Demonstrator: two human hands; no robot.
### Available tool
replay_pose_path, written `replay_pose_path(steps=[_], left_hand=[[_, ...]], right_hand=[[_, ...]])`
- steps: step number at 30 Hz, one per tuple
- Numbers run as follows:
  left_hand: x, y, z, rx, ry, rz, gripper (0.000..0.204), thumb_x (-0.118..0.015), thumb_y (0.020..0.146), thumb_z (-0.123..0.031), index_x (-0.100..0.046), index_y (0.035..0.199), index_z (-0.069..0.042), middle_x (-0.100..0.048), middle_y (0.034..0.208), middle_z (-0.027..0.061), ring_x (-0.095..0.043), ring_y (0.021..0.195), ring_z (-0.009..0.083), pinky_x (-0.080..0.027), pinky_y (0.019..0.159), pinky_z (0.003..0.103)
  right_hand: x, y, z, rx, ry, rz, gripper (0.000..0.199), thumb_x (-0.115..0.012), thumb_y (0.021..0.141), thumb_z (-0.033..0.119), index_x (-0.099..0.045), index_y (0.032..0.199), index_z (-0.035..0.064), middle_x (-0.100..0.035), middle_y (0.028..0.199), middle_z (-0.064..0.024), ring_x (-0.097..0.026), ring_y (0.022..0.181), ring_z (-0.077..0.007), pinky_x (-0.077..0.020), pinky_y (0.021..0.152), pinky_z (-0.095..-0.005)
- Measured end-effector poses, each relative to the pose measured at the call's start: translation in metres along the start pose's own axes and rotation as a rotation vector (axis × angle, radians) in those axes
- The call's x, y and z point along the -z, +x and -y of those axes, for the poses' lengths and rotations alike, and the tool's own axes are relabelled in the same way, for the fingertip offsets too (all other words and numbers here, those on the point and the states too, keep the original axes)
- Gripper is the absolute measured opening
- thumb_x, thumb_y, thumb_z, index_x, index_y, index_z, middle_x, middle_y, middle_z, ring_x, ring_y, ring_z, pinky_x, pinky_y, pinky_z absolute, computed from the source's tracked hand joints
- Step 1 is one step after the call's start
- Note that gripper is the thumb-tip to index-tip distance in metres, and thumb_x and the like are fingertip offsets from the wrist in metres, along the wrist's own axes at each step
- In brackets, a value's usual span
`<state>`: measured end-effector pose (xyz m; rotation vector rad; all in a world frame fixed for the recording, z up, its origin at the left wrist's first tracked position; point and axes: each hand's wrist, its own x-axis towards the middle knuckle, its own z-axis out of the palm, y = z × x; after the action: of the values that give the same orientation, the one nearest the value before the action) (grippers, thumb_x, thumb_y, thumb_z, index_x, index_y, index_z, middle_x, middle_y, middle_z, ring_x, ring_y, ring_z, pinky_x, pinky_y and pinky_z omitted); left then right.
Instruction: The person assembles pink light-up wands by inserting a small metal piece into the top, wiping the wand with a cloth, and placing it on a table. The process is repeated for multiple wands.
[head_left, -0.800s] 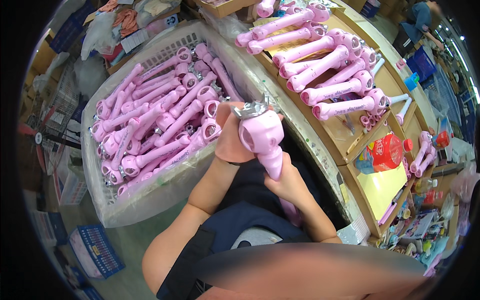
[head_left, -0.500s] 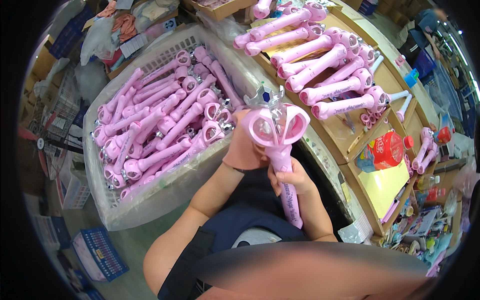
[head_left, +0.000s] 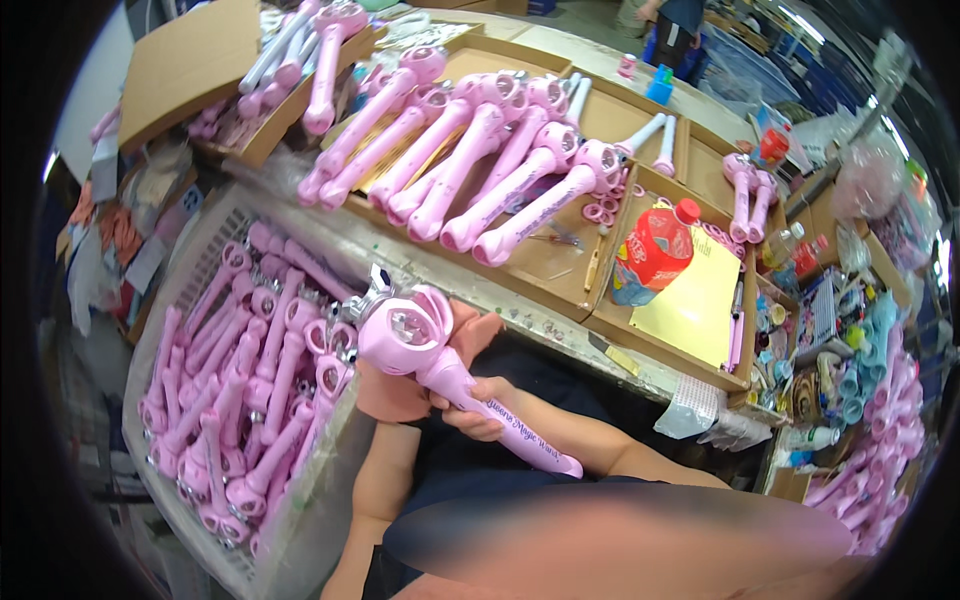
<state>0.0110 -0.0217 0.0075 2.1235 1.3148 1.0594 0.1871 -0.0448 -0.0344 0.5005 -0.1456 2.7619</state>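
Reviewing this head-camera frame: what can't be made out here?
- Left hand: mostly hidden behind the pink plastic toy wand; its grip is unclear.
- Right hand: fingers wrap the wand's handle, palm hidden.
- Lower frame: a blurred patch covers the lap and elbows.
- White mesh basket of pink wands: near end cut off by the dark fisheye rim.

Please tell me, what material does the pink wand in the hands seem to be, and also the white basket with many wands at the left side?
Pink wand: probably moulded plastic, smooth and glossy, with highlights on its rounded head; the silver crown part looks like metallic-coated plastic, though I cannot be sure. The right hand grips its handle and the left hand backs its head. White basket: apparently rigid plastic, with a matte lattice wall.
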Motion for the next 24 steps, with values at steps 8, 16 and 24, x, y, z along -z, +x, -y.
replay_pose_path(steps=[8,16,24], left_hand=[[0.017,0.021,-0.014,0.352,-1.505,-0.011,0.081,-0.015,0.099,-0.069,-0.054,0.125,-0.003,-0.063,0.112,0.0112,-0.058,0.106,0.0252,-0.046,0.095,0.040],[0.017,0.010,-0.060,0.386,0.073,-0.415,0.063,-0.083,0.069,-0.004,-0.045,0.118,-0.003,-0.060,0.117,0.0136,-0.060,0.109,0.0269,-0.048,0.089,0.041],[0.060,0.024,-0.059,0.153,-0.493,0.017,0.055,-0.065,0.091,-0.038,-0.052,0.122,0.005,-0.055,0.115,0.0154,-0.056,0.100,0.0255,-0.042,0.090,0.034]], right_hand=[[-0.008,-0.004,0.008,-0.037,-0.203,-0.134,0.052,-0.059,0.099,0.037,-0.039,0.136,0.0057,-0.060,0.089,-0.0106,-0.063,0.062,-0.0175,-0.0542,0.054,-0.0304],[-0.066,0.018,-0.018,-0.090,-2.016,-1.162,0.056,-0.069,0.089,0.039,-0.043,0.122,0.0025,-0.065,0.101,-0.0293,-0.065,0.088,-0.0480,-0.0535,0.077,-0.0503],[-0.071,-0.001,-0.002,-0.078,-1.286,-0.823,0.061,-0.076,0.086,0.022,-0.042,0.133,0.0031,-0.062,0.095,-0.0061,-0.063,0.071,-0.0135,-0.0529,0.060,-0.0290]])
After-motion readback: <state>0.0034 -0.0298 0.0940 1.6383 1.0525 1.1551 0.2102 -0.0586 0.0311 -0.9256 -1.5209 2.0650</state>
